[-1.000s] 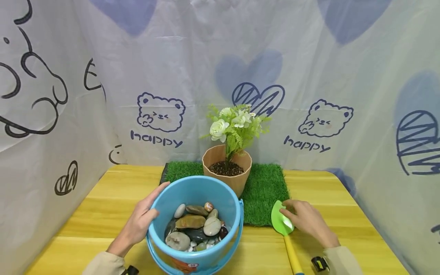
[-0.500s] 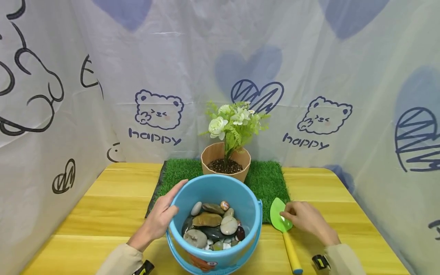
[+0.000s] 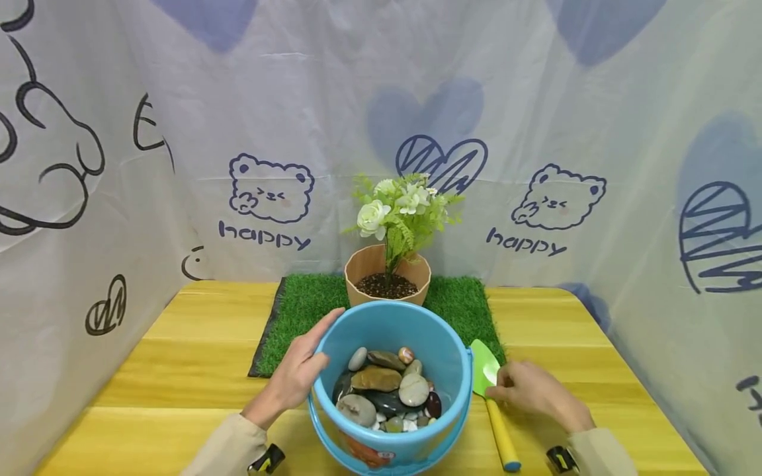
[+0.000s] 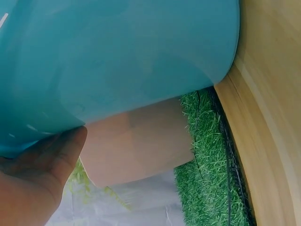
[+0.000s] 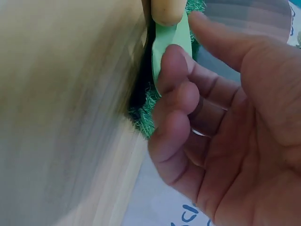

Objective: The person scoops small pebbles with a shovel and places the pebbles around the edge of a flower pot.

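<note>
Left hand (image 3: 292, 377): fingers extended against the side of the blue bucket (image 3: 393, 327)
Right hand (image 3: 538, 395): fingers loosely curled, thumb apart, by the trowel (image 3: 499, 426); contact unclear
Trowel: on the worktop (image 3: 208, 370), just right of the bucket, blade by the grass mat (image 3: 306, 304)
Bucket: stones (image 3: 376, 379) inside, in front of the flowerpot (image 3: 366, 264)

- Lower centre of the frame: round blue plastic bucket (image 3: 389, 327), assorted smooth stones (image 3: 376, 380) inside.
- Behind it: tan flowerpot (image 3: 363, 266), on rectangular green artificial-grass mat (image 3: 303, 297); leafy white-flowered plant (image 3: 407, 215) in the pot.
- Lower right: green-and-yellow shovel (image 3: 497, 426), on yellow wooden worktop (image 3: 178, 370).
- Behind all: printed white cloth (image 3: 333, 132).
</note>
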